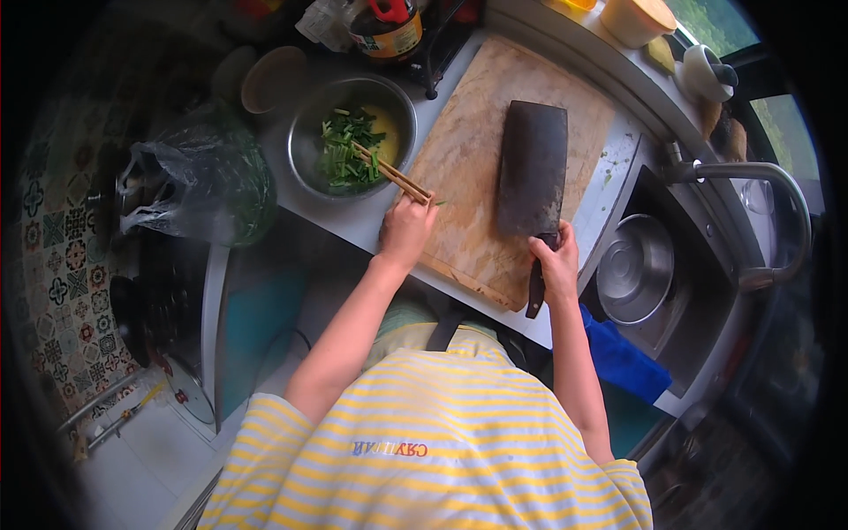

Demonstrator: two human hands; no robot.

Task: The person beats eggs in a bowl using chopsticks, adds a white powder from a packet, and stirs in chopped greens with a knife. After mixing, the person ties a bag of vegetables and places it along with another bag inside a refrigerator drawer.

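Note:
My left hand (406, 228) grips a pair of wooden chopsticks (396, 176). Their tips reach into a metal mixing bowl (299, 159) on the counter. Chopped green stalks (351, 149) fill part of that bowl, beside a yellow liquid that looks like beaten egg (386, 132). My right hand (560, 262) holds a dark cleaver (533, 169) by its black handle, the broad blade pointing away from me. Beneath the blade is a worn wooden cutting board (457, 159); I cannot tell whether the cleaver touches it.
To the right, a metal basin (633, 265) sits in a sink under a curved faucet (788, 179). A blue cloth (623, 361) hangs over the counter's front edge. Left of the bowl lies a clear plastic bag (199, 175). A red-handled bottle (387, 30) stands behind, beside a black stand (430, 73).

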